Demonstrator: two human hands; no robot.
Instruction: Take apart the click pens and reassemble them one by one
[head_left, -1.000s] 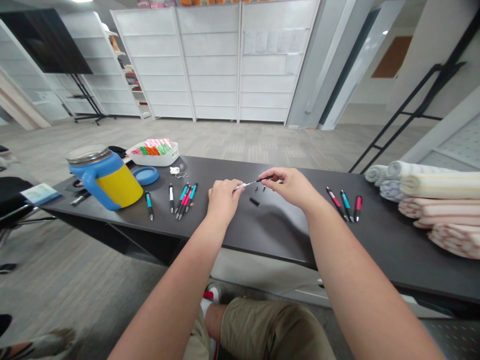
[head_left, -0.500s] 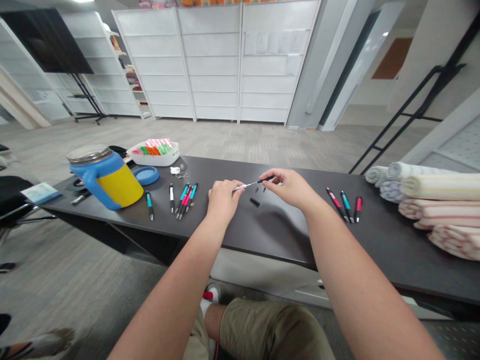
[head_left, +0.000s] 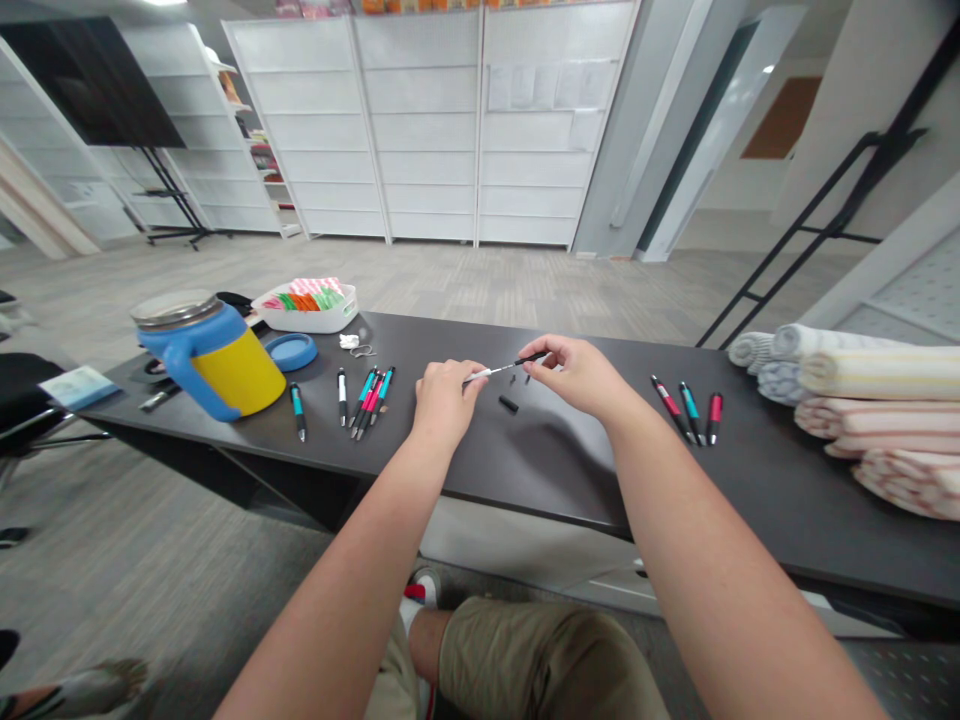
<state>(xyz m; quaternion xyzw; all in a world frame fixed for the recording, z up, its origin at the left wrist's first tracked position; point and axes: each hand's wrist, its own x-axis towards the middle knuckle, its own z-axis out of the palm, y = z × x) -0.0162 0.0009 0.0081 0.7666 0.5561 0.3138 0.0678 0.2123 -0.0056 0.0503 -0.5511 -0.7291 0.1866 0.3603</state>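
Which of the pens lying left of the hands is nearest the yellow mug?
The lone teal pen, leftmost of the row; the white pen and the teal-and-pink bunch lie farther right.

Dark table [head_left: 555,465]: pens [head_left: 369,388], jug [head_left: 217,362], tray [head_left: 313,318], towels [head_left: 862,400] (rolled).

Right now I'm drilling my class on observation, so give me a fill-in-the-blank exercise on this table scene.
The left hand and right hand hold a thin pen piece ___ them.
The pens lying right of that hand number ___.
The jug with the blue handle has a ___ body.
Missing words: between, three, yellow.
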